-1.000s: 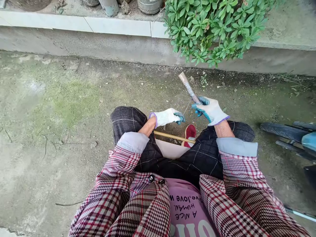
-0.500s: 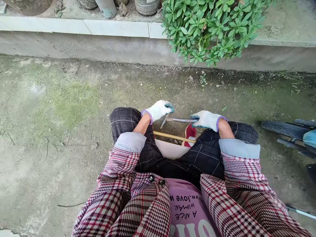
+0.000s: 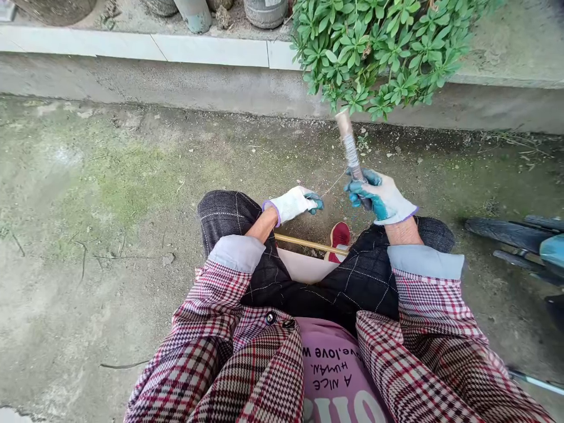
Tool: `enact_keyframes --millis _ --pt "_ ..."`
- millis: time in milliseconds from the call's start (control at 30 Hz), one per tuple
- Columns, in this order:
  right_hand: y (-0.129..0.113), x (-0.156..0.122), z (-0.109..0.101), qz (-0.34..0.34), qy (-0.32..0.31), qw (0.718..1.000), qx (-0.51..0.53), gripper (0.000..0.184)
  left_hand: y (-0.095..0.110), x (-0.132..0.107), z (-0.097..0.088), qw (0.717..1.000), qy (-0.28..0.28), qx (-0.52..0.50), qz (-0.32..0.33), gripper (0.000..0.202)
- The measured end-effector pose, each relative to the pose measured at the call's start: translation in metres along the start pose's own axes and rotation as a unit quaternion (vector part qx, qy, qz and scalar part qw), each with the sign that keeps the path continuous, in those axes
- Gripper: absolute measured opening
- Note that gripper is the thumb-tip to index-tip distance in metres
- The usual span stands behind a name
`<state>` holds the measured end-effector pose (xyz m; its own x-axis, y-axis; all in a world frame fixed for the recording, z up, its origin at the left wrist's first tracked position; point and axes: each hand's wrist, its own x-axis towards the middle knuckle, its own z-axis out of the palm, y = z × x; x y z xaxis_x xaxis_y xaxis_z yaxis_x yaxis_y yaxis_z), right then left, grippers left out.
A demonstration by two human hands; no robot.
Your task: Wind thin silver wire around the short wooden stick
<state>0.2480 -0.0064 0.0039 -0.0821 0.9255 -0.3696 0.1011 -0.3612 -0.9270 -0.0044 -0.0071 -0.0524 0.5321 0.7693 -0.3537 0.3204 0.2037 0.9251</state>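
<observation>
My right hand [image 3: 381, 197], in a white glove with a blue-green palm, is closed round the lower end of a short stick wound with thin wire [image 3: 349, 147], which points up and away. My left hand [image 3: 294, 204], gloved the same way, pinches the end of a thin wire strand [image 3: 332, 184] that runs from the stick to its fingers. Both hands hover above my knees. Below them a yellowish rod [image 3: 308, 244] lies across my lap, and a red shoe [image 3: 338, 236] shows between my legs.
A leafy green plant [image 3: 379, 47] hangs over a concrete ledge [image 3: 211, 50] with pots on it. Mossy concrete ground [image 3: 110, 176] spreads to the left. Dark parts of a vehicle [image 3: 520, 235] stand at the right edge.
The stick lay level between both hands half a second ago. My right hand has swung it upright and away to the right. My left hand now holds only the wire strand drawn from it.
</observation>
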Motion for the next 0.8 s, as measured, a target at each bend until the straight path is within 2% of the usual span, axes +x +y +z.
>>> enact_keyframes --millis 67,133,200,233,300,367,433,533,600,667,733,800 --pt "0.006 0.011 -0.002 0.007 0.059 0.998 -0.002 0.054 -0.002 0.002 0.001 1.0 -0.019 0.022 0.005 0.013" --pt "0.014 0.02 -0.006 0.027 0.104 0.992 -0.059 0.051 -0.004 0.004 -0.001 0.999 -0.029 0.03 0.008 0.013" --pt "0.022 0.026 -0.011 0.037 0.123 0.975 -0.184 0.048 -0.003 0.004 -0.003 0.999 -0.03 0.025 0.015 0.015" --pt "0.025 0.028 -0.013 0.034 0.12 0.955 -0.268 0.047 -0.002 0.004 -0.004 0.999 -0.026 0.023 0.019 0.016" --pt "0.029 0.028 -0.017 0.019 0.098 0.895 -0.434 0.044 0.001 0.003 -0.008 0.999 -0.009 0.022 0.026 0.018" --pt "0.031 0.026 -0.019 0.013 0.061 0.837 -0.544 0.043 0.005 0.001 -0.012 0.999 0.016 0.024 0.022 0.016" --pt "0.031 0.024 -0.02 0.021 0.017 0.801 -0.599 0.043 0.008 0.0 -0.015 0.999 0.039 0.026 0.014 0.015" --pt "0.031 0.021 -0.018 0.035 -0.058 0.766 -0.639 0.042 0.007 0.001 -0.019 0.997 0.071 0.014 0.006 0.014" --pt "0.031 0.019 -0.017 0.04 -0.104 0.756 -0.645 0.04 0.005 0.001 -0.021 0.996 0.091 0.012 0.003 0.013" --pt "0.031 0.015 -0.016 0.042 -0.145 0.76 -0.633 0.036 0.004 0.001 -0.023 0.994 0.107 0.008 0.0 0.012" --pt "0.027 0.008 -0.016 0.04 -0.2 0.783 -0.588 0.033 0.006 0.0 -0.024 0.993 0.117 -0.016 -0.005 0.01" --pt "0.02 -0.002 -0.017 0.033 -0.267 0.825 -0.496 0.035 0.01 -0.001 -0.025 0.992 0.118 -0.054 -0.006 0.009"
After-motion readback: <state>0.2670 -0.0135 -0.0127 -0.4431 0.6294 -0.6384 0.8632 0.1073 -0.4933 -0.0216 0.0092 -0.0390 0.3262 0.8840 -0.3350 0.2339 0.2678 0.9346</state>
